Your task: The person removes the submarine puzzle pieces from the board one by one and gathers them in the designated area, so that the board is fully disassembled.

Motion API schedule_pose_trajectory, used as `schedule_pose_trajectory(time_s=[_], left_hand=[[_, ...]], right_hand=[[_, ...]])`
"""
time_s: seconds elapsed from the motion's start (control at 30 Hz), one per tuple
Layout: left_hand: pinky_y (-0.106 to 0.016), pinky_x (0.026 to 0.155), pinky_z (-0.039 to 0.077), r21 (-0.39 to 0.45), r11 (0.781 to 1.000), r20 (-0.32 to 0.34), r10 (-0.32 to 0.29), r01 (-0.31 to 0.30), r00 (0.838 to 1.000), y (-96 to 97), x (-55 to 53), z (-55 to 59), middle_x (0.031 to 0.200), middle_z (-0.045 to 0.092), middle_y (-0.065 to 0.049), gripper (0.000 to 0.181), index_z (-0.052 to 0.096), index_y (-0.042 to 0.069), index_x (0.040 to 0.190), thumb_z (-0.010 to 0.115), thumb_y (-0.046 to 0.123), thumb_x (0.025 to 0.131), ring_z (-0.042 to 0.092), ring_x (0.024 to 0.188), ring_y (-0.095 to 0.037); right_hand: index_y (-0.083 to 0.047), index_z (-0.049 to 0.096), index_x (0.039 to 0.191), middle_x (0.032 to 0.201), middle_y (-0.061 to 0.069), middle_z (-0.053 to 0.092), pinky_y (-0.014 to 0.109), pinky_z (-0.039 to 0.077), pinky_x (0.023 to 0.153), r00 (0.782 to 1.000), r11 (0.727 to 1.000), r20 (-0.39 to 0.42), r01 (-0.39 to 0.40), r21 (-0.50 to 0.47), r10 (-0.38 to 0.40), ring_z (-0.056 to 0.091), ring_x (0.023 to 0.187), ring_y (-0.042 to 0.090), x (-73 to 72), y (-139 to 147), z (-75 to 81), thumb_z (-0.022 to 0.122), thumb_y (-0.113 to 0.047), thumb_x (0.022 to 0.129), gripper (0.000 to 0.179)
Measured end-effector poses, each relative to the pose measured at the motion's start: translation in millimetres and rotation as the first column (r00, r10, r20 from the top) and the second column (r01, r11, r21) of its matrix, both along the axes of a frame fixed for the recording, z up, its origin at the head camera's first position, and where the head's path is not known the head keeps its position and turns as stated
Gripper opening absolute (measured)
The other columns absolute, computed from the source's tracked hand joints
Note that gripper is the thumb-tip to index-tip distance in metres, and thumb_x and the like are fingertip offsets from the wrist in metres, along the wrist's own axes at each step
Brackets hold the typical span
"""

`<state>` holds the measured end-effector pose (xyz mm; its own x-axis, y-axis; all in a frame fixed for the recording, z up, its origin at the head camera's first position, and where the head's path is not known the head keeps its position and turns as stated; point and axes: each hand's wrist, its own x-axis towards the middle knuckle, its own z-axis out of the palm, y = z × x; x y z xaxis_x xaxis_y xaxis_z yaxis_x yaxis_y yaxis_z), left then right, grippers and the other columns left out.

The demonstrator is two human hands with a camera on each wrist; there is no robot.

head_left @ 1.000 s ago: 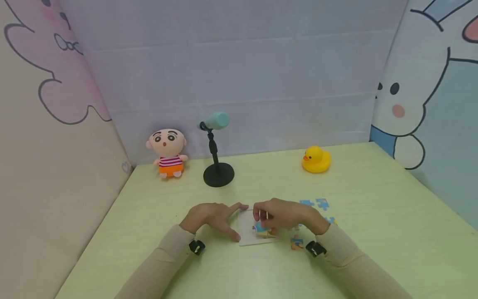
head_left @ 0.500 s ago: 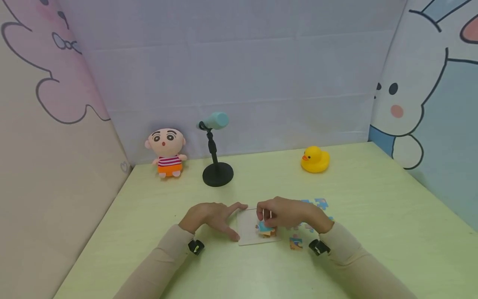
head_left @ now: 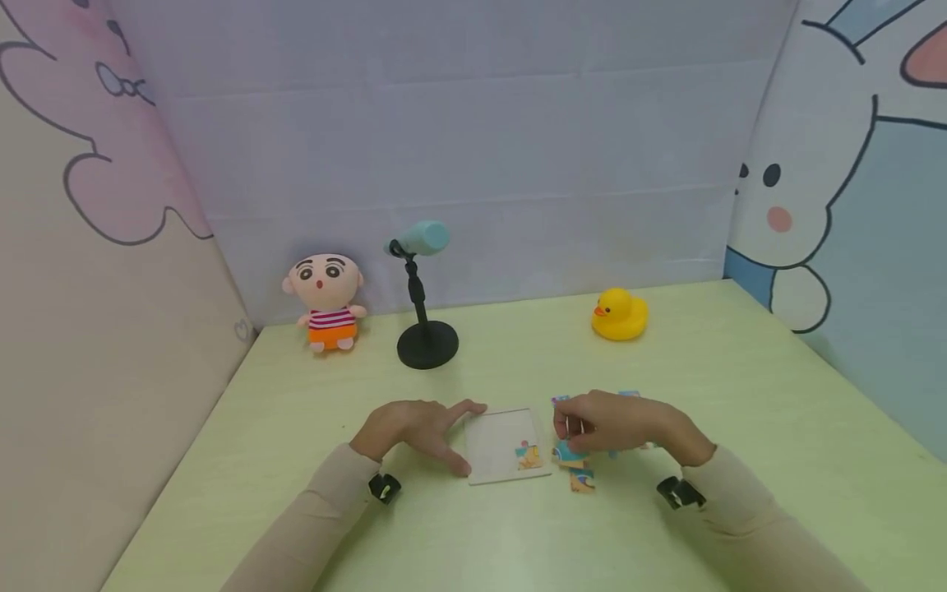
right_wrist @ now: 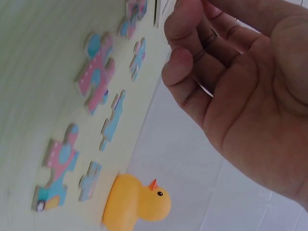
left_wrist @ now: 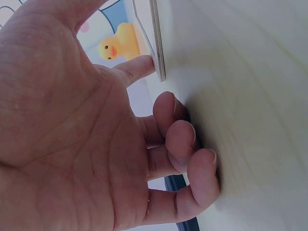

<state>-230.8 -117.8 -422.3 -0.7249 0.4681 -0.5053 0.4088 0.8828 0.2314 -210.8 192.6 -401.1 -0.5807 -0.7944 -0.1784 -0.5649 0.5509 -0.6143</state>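
Observation:
A pale puzzle board (head_left: pixel 496 444) lies flat in front of me, with one puzzle piece in its lower right corner. My left hand (head_left: pixel 422 429) spreads thumb and index finger against the board's left side; in the left wrist view the other fingers bend loosely onto the table. Just right of the board, my right hand (head_left: pixel 610 421) pinches a blue and tan puzzle piece (head_left: pixel 568 454) above the table. That piece is out of sight in the right wrist view, where the fingertips run off the top. Below it lies a loose brown and blue piece (head_left: pixel 582 482).
Several pink and blue puzzle pieces (right_wrist: pixel 98 72) lie right of the board, partly behind my right hand in the head view. At the back stand a plush doll (head_left: pixel 330 300), a black stand (head_left: pixel 427 344) holding a mint-coloured cylinder, and a yellow rubber duck (head_left: pixel 620 314).
My right hand has carried the blue and tan puzzle piece from over the board to its right. The piece in the board's corner now shows fully. The left hand stays on the board's edge.

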Motion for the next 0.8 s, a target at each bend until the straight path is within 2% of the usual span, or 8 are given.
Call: schedule_pose_trajectory(time_s=[0.23,0.37,0.6,0.8], left_hand=[[-0.044,0.093,0.045,0.007,1.0,0.009,0.004,-0.004,1.0,0.3,0.5,1.1,0.11,0.063,-0.004,0.092,0.024,0.038,0.154,0.076,0.058,0.08,0.057,0.1,-0.019],[-0.045,0.094,0.045,0.01,1.0,0.006,0.0,0.0,1.0,-0.3,0.0,0.4,0.113,0.063,-0.005,0.093,0.024,0.037,0.154,0.076,0.058,0.08,0.057,0.1,-0.02],[-0.045,0.096,0.045,0.008,1.0,0.002,-0.006,0.006,1.0,-1.2,-0.2,0.4,0.12,0.063,-0.007,0.092,0.024,0.037,0.154,0.076,0.058,0.081,0.059,0.104,-0.021],[-0.045,0.096,0.045,0.015,1.0,0.007,-0.006,0.006,1.0,-0.8,-0.4,-0.1,0.123,0.062,-0.007,0.092,0.024,0.038,0.154,0.075,0.059,0.081,0.058,0.107,-0.021]], right_hand=[[-0.015,0.06,0.097,0.081,-0.009,0.055,0.023,0.042,0.064,0.999,0.998,0.003,0.052,0.042,-0.052,0.049,0.071,0.006,4.1,26,0.0,0.065,-0.013,0.097,0.005],[-0.017,0.059,0.094,0.081,-0.009,0.053,0.023,0.041,0.064,0.998,0.997,0.022,0.056,0.049,-0.057,0.049,0.072,0.006,8.0,37,-1.2,0.067,-0.016,0.097,0.008],[-0.016,0.059,0.092,0.079,-0.007,0.053,0.022,0.04,0.064,0.992,0.996,0.1,0.076,0.049,-0.081,0.049,0.072,0.007,14.2,44,-4.2,0.068,-0.01,0.094,0.011],[-0.015,0.061,0.092,0.079,-0.007,0.055,0.022,0.041,0.065,0.987,0.995,0.131,0.086,0.048,-0.092,0.049,0.073,0.007,16.6,45,-6.2,0.069,-0.008,0.093,0.011]])
